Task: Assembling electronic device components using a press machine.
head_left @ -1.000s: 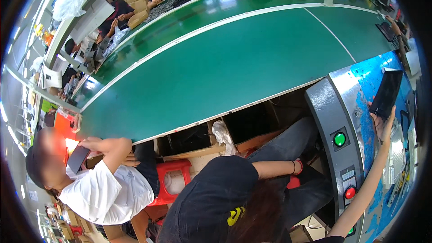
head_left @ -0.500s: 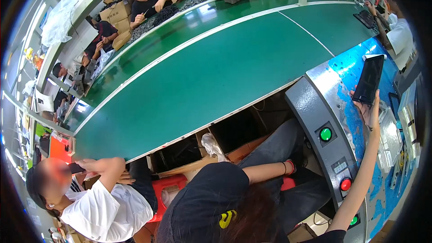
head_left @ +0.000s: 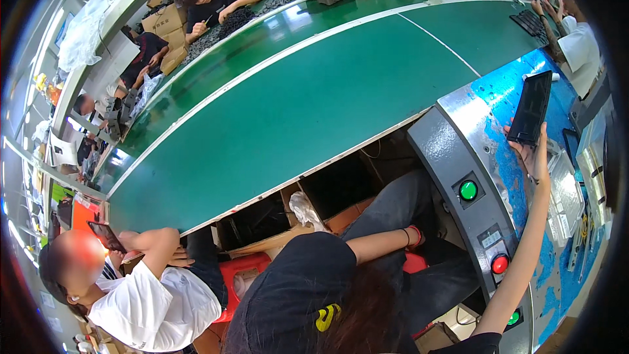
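**One end of the panel in my right hand, over the counter**

My right hand grasps the black panel by its near end, fingers at both side edges. Holding it so low leaves nearly all the dark face uncovered, which is probably why I grip it there. The panel slants, and I cannot tell whether any of it touches the blue-filmed counter. A white roll shows just beside its far end.

My left forearm reaches across to my lap. Past the red bracelet the hand is tucked out of sight, so I cannot tell whether it is clenched or loose. One hand seems enough for so slim a thing.

Clear packs lie near my right wrist, with thin tools beside them, likely kept there for easy reach. The green button and red button face my seat, presumably so an arm can get to them quickly. Left of that, the green belt curves past a co-worker in white, who holds a dark device.
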`<control>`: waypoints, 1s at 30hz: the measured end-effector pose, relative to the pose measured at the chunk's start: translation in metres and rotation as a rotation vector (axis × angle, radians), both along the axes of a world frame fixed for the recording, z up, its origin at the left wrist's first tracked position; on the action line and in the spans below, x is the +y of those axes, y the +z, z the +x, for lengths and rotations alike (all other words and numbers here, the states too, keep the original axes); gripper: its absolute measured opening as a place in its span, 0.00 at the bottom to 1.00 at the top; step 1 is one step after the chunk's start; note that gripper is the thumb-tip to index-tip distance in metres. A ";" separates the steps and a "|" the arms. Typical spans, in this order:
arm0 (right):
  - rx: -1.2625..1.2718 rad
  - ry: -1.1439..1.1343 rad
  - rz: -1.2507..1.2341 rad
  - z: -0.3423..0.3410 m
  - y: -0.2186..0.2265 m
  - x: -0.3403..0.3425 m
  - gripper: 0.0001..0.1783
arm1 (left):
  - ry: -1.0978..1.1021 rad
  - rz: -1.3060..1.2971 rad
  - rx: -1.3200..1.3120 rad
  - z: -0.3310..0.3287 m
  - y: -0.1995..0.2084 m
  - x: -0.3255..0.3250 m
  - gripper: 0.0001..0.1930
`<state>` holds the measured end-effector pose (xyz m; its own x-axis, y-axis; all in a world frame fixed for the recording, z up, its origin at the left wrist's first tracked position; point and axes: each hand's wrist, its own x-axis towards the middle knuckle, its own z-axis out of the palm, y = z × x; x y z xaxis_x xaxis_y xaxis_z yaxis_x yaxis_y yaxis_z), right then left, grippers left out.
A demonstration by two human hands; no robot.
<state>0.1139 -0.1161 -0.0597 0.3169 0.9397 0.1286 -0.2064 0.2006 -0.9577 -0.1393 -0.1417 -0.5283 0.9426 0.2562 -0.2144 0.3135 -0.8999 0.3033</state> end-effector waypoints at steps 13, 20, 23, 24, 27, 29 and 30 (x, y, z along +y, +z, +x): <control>0.003 0.047 -0.015 0.004 -0.003 -0.002 0.42 | -0.096 -0.007 0.105 -0.005 0.016 0.023 0.26; 0.050 0.025 0.037 -0.001 0.000 -0.002 0.42 | -0.138 -0.006 0.148 -0.002 0.021 0.017 0.26; 0.047 0.023 0.041 -0.001 0.001 -0.002 0.42 | -0.161 -0.010 0.168 0.005 0.021 0.003 0.26; 0.048 0.028 0.047 -0.001 0.000 -0.003 0.42 | -0.169 -0.010 0.176 0.007 0.021 -0.001 0.26; 0.016 0.054 0.075 0.001 0.000 -0.003 0.42 | -0.185 -0.012 0.201 0.011 0.019 -0.005 0.26; 0.030 0.054 0.070 0.001 0.000 -0.003 0.42 | -0.195 -0.017 0.221 0.011 0.017 -0.004 0.26; 0.028 0.042 0.067 0.002 0.000 -0.003 0.43 | -0.199 -0.017 0.231 0.011 0.016 -0.002 0.26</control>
<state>0.1154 -0.1194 -0.0601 0.2817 0.9418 0.1836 -0.2421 0.2549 -0.9362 -0.1280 -0.1442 -0.5122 0.8995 0.0656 -0.4320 0.1939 -0.9459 0.2602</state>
